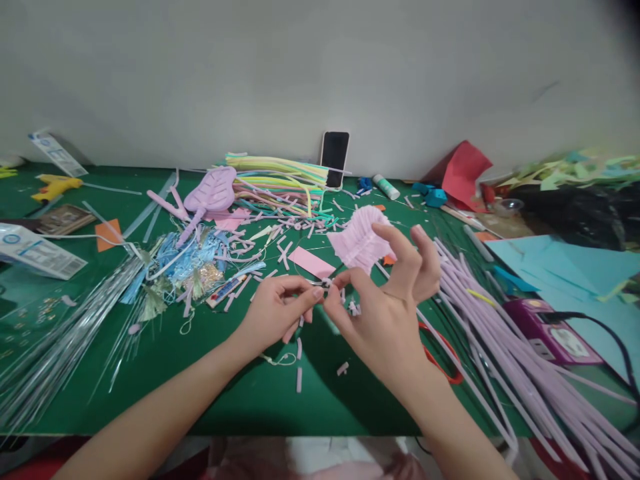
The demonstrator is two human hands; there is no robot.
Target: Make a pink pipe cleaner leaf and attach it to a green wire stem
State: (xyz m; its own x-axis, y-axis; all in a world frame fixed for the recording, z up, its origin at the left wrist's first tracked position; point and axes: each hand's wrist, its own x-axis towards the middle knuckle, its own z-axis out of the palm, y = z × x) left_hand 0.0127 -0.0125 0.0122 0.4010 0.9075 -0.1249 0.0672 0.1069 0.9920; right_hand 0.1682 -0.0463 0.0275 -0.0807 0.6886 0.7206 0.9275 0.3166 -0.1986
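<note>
Left hand (277, 308), right hand (384, 315): grip clamped on small pale piece (327, 282). I judge step: fine manipulation; next needs steadiness.

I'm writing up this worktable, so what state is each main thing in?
Left hand: fingertips pinched together, contents unclear
Right hand: thumb and forefinger pinching a small pale piece
Phone: propped upright, screen dark
Yellow glue gun: lying on its side
Purple device: black cable plugged in
White tube: lying down
Pink card: lying flat
Lilac strips: loosely bunched
</note>
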